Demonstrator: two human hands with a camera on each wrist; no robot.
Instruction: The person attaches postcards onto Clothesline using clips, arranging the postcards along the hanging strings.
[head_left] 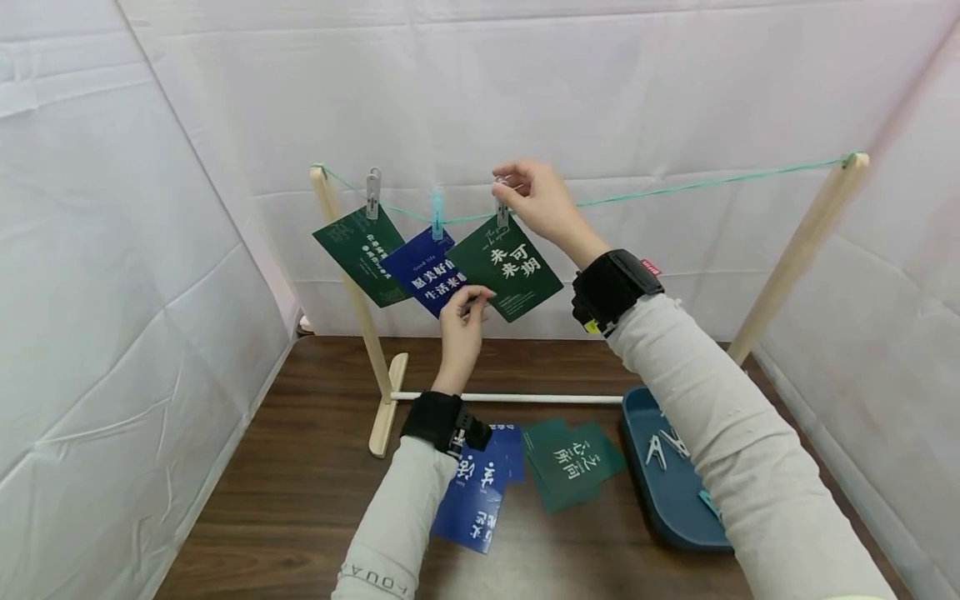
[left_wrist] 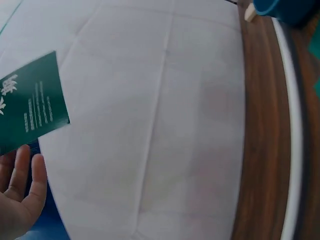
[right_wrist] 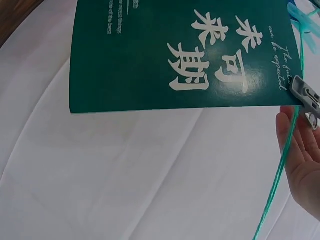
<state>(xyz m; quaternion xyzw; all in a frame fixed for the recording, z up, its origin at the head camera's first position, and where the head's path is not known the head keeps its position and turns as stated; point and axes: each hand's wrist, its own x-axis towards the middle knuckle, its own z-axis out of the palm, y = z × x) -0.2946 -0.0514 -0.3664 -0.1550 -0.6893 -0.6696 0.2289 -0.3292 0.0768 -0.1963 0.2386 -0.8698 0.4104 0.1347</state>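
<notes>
A green card (head_left: 507, 268) with white characters hangs from the green line, clipped at its top corner by a grey clothespin (head_left: 502, 215). My right hand (head_left: 542, 200) pinches the upper end of that clothespin. At the card's lower left edge is my left hand (head_left: 462, 329), its fingertips at or touching the edge. The left wrist view shows those fingers (left_wrist: 37, 182) loosely extended. Left of this card, a blue card (head_left: 420, 262) hangs from a light blue clothespin (head_left: 437, 215), partly covered. Another green card (head_left: 360, 250) hangs from a grey clothespin (head_left: 372, 196).
The line (head_left: 697, 185) runs between two wooden posts (head_left: 802, 250). Blue cards (head_left: 472, 500) and green cards (head_left: 570, 471) lie on the brown table (head_left: 262, 467). A dark blue tray (head_left: 660, 508) holding clothespins stands at the right, partly under my right sleeve.
</notes>
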